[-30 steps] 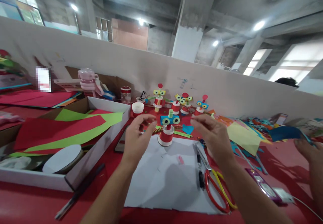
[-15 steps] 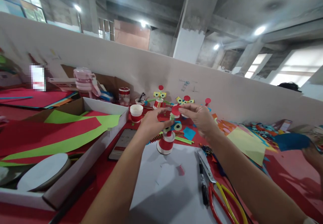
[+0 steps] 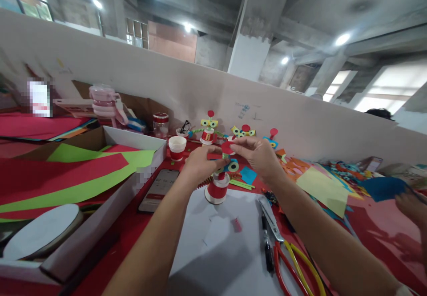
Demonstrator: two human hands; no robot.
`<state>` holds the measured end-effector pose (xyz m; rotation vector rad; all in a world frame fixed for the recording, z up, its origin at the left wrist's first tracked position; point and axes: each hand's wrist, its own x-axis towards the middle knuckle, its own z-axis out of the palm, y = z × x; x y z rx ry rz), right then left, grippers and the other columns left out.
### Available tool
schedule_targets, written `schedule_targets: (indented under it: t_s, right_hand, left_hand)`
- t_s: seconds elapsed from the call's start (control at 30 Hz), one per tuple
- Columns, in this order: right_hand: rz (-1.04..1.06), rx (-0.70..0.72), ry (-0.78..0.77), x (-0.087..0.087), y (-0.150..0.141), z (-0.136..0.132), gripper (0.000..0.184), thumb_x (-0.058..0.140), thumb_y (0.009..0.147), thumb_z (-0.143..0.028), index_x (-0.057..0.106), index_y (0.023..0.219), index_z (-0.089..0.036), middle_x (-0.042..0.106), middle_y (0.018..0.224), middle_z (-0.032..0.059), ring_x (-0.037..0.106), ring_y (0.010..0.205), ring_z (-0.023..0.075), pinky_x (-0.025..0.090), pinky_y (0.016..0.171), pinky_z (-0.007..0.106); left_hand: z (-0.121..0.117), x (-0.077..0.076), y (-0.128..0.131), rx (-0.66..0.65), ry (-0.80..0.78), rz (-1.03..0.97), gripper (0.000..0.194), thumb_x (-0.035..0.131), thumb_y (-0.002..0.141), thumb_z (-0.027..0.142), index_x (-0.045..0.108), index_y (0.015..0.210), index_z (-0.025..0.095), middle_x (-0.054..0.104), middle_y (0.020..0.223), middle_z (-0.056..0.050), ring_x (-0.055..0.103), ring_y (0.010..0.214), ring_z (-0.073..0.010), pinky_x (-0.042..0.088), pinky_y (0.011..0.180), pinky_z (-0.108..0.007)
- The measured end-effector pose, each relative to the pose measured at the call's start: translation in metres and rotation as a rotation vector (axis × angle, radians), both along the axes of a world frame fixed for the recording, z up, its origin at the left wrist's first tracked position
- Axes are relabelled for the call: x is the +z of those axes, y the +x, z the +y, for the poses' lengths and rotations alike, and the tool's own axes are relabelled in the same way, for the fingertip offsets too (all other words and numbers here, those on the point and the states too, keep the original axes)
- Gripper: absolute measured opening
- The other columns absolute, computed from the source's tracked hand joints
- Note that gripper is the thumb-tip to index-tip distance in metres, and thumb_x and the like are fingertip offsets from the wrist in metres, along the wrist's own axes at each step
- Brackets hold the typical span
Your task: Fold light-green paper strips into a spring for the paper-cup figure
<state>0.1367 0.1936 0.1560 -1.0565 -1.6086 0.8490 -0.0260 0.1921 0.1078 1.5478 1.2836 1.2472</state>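
right hand (image 3: 259, 156) moved to red disc (image 3: 227, 147) | figures (image 3: 207, 136) behind | scissors (image 3: 277, 238) beside pen (image 3: 267, 248)

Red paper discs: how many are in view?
4: the held disc in the right hand; the left disc, middle disc and right disc before the wall. Others may be hidden behind that hand.
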Motion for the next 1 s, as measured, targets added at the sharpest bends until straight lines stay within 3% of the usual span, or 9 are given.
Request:
schedule_targets:
  t_s: [0.37, 0.6, 0.83, 1.0]
  right_hand:
    - [-0.068, 0.006, 0.026, 0.001, 0.000, 0.003, 0.022, 0.078, 0.063, -0.037, 0.073, 0.074, -0.018, 0.067, 0.066, -0.0003, 0.056, 0.062, 0.0132, 0.045, 0.064, 0.030]
    - [-0.140, 0.006, 0.126, -0.005, 0.003, 0.003, 0.017, 0.073, 0.070, -0.036, 0.073, 0.076, -0.020, 0.069, 0.074, 0.0011, 0.060, 0.068, 0.0152, 0.048, 0.069, 0.031]
    - [-0.365, -0.148, 0.391, -0.009, 0.006, 0.000, 0.006, 0.072, 0.074, -0.026, 0.074, 0.079, -0.023, 0.072, 0.080, 0.0025, 0.061, 0.078, 0.0195, 0.046, 0.073, 0.033]
    - [-0.466, -0.171, 0.510, -0.009, 0.005, -0.003, 0.007, 0.072, 0.075, -0.021, 0.075, 0.080, -0.025, 0.073, 0.081, 0.0028, 0.062, 0.085, 0.0219, 0.045, 0.077, 0.035]
  left_hand:
    - [0.001, -0.001, 0.002, -0.003, -0.033, -0.027, 0.038, 0.079, 0.060, 0.041, 0.074, 0.093, 0.023, 0.076, 0.093, -0.006, 0.069, 0.087, -0.0252, 0.052, 0.077, -0.031]
    - [0.001, -0.001, 0.003, -0.020, -0.006, -0.060, 0.037, 0.079, 0.059, 0.039, 0.075, 0.091, 0.021, 0.076, 0.090, -0.007, 0.069, 0.086, -0.0264, 0.053, 0.077, -0.034]
    - [-0.001, 0.000, 0.003, -0.025, 0.003, -0.115, 0.036, 0.078, 0.060, 0.039, 0.076, 0.089, 0.019, 0.076, 0.092, -0.007, 0.069, 0.089, -0.0262, 0.053, 0.080, -0.035]
    - [-0.001, 0.002, 0.002, -0.035, 0.027, -0.104, 0.036, 0.076, 0.062, 0.041, 0.076, 0.090, 0.018, 0.076, 0.091, -0.008, 0.069, 0.089, -0.0268, 0.053, 0.080, -0.036]
